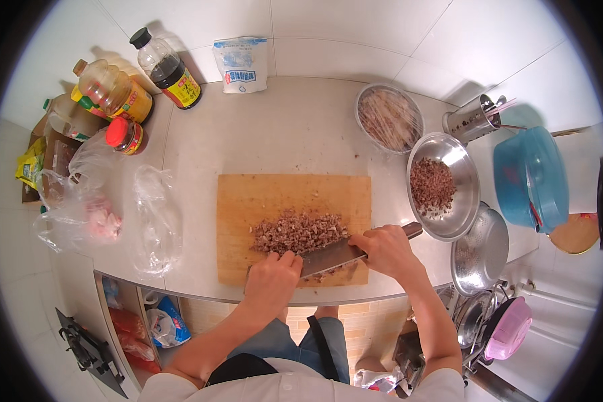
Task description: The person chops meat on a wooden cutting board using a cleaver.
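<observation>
A cleaver (326,259) lies tilted low over a wooden cutting board (236,201), its blade against a heap of chopped reddish-brown meat (296,231). My right hand (388,251) grips the cleaver where handle and blade meet, and the handle's end sticks out to the right. At the blade's far end, my left hand (274,276) rests with its fingers over the blade, pressing or holding it. Small crumbs of the meat lie on the board in front of the blade. To the right, a steel bowl (457,201) holds more of the chopped meat.
Behind the bowl stands a film-covered bowl (389,118). A steel colander (480,251) and a blue plastic basin (530,178) are at the right. Sauce bottles (168,70), a red-lidded jar (125,135) and plastic bags (156,221) occupy the left. A salt packet (241,65) leans on the wall.
</observation>
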{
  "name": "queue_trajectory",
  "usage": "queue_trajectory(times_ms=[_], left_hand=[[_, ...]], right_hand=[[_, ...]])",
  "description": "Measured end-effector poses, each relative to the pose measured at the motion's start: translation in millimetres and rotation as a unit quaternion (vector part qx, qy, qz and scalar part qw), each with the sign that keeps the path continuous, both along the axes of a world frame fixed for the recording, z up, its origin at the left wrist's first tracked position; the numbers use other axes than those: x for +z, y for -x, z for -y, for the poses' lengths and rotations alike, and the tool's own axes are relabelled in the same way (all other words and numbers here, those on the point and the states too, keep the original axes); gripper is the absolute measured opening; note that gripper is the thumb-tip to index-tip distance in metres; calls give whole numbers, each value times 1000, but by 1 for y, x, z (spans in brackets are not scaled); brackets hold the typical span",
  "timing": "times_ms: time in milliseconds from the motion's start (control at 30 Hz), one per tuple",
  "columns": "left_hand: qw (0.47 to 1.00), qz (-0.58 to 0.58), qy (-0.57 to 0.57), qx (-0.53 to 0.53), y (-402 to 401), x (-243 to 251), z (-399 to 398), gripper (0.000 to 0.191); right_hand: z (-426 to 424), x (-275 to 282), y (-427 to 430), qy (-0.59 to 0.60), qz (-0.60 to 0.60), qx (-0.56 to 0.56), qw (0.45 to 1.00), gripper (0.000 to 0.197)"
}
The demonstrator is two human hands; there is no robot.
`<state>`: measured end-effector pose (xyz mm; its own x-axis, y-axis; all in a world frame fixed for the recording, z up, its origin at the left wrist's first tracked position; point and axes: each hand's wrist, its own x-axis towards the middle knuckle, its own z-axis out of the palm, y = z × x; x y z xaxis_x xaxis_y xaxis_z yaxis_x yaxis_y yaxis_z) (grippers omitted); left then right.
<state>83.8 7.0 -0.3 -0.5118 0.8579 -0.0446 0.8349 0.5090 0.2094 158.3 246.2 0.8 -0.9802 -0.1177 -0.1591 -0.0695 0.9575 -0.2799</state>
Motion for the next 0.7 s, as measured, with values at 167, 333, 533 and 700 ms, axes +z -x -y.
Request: queue_trajectory(times_ms=[167,333,533,700], left_hand=[[998,5,42,-49,17,45,1,20],[957,70,3,-282,94,32,-25,19],[919,97,4,-383,104,4,-89,11],[911,33,45,-409,91,-5,-99,9]], right_hand=[[11,38,-17,38,-74,-67,994,21],[53,78,-39,120,109,-156,974,30],[76,48,-67,156,104,-305,934,30],[79,5,-86,152,106,-349,919,30]])
